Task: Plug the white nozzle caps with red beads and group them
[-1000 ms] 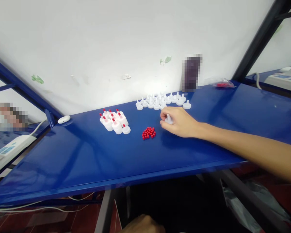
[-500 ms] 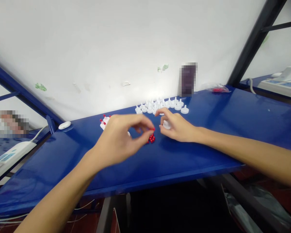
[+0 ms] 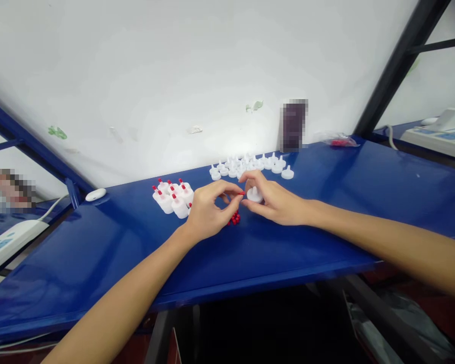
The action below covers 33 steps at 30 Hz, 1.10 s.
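Note:
Between thumb and forefinger, my left hand (image 3: 214, 208) pinches a small red cap (image 3: 242, 193). Close on its right, my right hand (image 3: 273, 198) is curled around a white nozzle cap (image 3: 255, 194) with a narrow tip. The red cap is near the fingers of my right hand, a little apart from the white nozzle cap. A small pile of red caps (image 3: 235, 218) lies on the blue table (image 3: 273, 253) just below my hands. Left of my left hand stand several white bottles with red-capped tips (image 3: 179, 206), partly hidden by that hand.
Several white nozzle caps (image 3: 287, 173) stand along the wall behind my hands. A pixelated dark panel (image 3: 293, 125) leans on the wall. A clear bag with red pieces (image 3: 343, 141) lies far right; a white oval case (image 3: 96, 194) sits at the left. Power strips (image 3: 15, 240) flank the table.
My left hand has moved back from the camera and brought the red cap close to my right hand. The white bottles on the left have come into fuller view.

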### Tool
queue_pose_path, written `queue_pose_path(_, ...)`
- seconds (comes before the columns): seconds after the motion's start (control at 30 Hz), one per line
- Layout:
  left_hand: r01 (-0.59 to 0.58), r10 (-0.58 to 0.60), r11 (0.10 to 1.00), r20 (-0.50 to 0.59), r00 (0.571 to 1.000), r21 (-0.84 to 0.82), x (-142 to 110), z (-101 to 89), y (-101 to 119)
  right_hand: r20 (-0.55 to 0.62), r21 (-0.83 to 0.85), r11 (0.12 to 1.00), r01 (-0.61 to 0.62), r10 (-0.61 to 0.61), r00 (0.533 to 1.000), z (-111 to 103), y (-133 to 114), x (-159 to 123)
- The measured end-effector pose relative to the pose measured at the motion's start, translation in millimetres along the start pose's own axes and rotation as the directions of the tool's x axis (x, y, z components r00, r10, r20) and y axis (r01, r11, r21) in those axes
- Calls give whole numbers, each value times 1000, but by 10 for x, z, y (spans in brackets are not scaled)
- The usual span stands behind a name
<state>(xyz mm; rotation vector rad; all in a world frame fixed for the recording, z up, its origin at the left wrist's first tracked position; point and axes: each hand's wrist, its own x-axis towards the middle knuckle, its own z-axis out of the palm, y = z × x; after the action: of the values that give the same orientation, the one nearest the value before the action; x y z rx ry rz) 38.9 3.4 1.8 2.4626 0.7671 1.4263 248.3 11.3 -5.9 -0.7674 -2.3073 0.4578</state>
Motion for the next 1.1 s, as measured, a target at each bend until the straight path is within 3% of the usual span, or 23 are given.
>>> queue_pose_path(0.23,-69,71,997,-52,996,43,-5,38,26,-79,-104,994,-36,28,997,-1,-11,13)
queue_pose_path(0.43,-104,105,994,-38,994,25,-20,63,21,-87,-24,998,59,-60,994,20,37,21)
queue_pose_path(0.57,-134,135,991,-36,990,26,-22,72,10,-98,17,999,28,-26,995,33,73,31)
queue_pose_path(0.77,-136,137,990,-38,990,22,-22,72,0,-68,-80,997,-10,5,998,36,67,32)
queue_pose_path(0.97,-98,98,995,-33,995,12,-31,99,14,-46,-95,995,21,-25,999,27,37,-1)
queue_pose_path(1.1,-78,78,997,-30,997,3,-39,114,23,31,-50,997,62,-60,998,18,18,-8)
